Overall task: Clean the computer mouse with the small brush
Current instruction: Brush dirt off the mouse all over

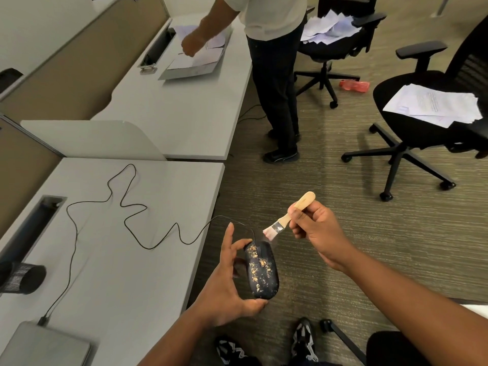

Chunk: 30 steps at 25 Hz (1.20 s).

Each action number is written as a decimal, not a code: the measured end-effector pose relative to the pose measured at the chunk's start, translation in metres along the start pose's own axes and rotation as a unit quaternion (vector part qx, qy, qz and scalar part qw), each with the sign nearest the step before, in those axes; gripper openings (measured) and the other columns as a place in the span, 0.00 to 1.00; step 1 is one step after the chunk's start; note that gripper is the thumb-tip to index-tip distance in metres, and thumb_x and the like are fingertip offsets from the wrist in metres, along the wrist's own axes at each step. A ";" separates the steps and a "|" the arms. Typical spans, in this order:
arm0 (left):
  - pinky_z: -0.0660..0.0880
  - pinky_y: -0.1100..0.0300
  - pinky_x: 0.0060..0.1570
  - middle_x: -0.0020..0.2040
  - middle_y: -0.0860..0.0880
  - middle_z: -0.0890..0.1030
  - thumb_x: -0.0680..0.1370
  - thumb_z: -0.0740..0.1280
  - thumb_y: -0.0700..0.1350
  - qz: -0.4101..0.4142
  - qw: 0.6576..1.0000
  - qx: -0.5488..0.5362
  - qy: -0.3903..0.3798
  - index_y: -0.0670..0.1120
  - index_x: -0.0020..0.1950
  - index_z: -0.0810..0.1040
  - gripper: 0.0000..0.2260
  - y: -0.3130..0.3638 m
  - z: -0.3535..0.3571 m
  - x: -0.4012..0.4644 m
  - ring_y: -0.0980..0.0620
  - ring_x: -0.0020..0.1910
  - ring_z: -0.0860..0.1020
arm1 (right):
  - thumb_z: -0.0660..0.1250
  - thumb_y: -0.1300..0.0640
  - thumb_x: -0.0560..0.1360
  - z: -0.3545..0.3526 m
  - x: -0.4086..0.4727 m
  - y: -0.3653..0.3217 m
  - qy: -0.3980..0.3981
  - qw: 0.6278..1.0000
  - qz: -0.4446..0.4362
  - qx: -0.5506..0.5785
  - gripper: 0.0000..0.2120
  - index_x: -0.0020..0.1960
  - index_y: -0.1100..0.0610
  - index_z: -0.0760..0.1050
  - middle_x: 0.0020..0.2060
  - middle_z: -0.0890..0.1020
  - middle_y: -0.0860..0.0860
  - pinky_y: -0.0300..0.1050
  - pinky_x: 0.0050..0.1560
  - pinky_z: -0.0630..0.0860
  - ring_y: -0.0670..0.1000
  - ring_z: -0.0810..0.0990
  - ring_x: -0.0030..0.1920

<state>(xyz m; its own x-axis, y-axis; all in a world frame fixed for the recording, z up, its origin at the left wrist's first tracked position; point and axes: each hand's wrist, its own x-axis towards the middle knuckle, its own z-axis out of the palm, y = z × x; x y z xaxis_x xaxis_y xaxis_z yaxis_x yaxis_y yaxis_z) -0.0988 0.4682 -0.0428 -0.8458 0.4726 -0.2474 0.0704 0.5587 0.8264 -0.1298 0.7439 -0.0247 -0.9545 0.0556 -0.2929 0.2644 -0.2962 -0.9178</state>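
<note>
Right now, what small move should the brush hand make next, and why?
Probably lower the brush until its bristles meet the mouse. The right hand holds them just above the mouse's front end, apart from it, while tan crumbs cover the top in the left hand.

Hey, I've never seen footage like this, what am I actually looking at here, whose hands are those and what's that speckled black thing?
There is no machine here. The single picture comes from a camera worn on a person's head, looking forward and down, so the two arms reaching in from below are the wearer's own.

The left hand holds a black computer mouse out over the carpet, beside the desk. The tan specks on the mouse are crumbs or dirt. Its thin cable snakes back across the desk towards a closed laptop.

The right hand pinches a small brush with a wooden handle, its bristles just above the front of the mouse, not clearly touching.

Behind stand another person at a farther desk and office chairs carrying loose papers.
</note>
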 end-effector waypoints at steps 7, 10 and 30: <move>0.77 0.57 0.63 0.78 0.71 0.65 0.62 0.89 0.57 0.001 1.000 -0.003 0.020 0.66 0.85 0.32 0.73 0.000 0.001 -0.004 0.60 0.70 0.78 | 0.69 0.58 0.82 -0.006 -0.006 0.003 -0.072 0.995 0.071 0.018 0.02 0.50 0.55 0.80 0.31 0.82 0.52 0.39 0.30 0.73 0.46 0.77 0.30; 0.77 0.58 0.61 0.79 0.65 0.68 0.61 0.90 0.56 -0.001 0.999 -0.014 0.038 0.66 0.85 0.33 0.73 0.001 0.003 -0.006 0.58 0.70 0.78 | 0.73 0.51 0.76 -0.005 -0.008 0.005 -0.086 0.994 0.069 0.008 0.10 0.52 0.55 0.79 0.33 0.83 0.50 0.38 0.32 0.75 0.45 0.78 0.31; 0.75 0.60 0.62 0.77 0.70 0.66 0.63 0.88 0.56 0.000 0.999 -0.005 0.036 0.68 0.84 0.33 0.72 -0.002 0.006 -0.008 0.61 0.71 0.76 | 0.71 0.60 0.81 0.001 -0.019 -0.005 -0.036 0.999 -0.003 -0.032 0.05 0.46 0.55 0.82 0.36 0.86 0.55 0.39 0.35 0.78 0.48 0.82 0.34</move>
<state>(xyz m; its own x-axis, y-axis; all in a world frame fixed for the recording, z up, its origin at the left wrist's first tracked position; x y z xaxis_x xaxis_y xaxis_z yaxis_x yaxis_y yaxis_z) -0.0889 0.4671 -0.0459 -0.8816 0.4222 -0.2110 0.0654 0.5520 0.8313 -0.1136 0.7437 -0.0145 -0.9632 -0.0118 -0.2687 0.2639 -0.2335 -0.9359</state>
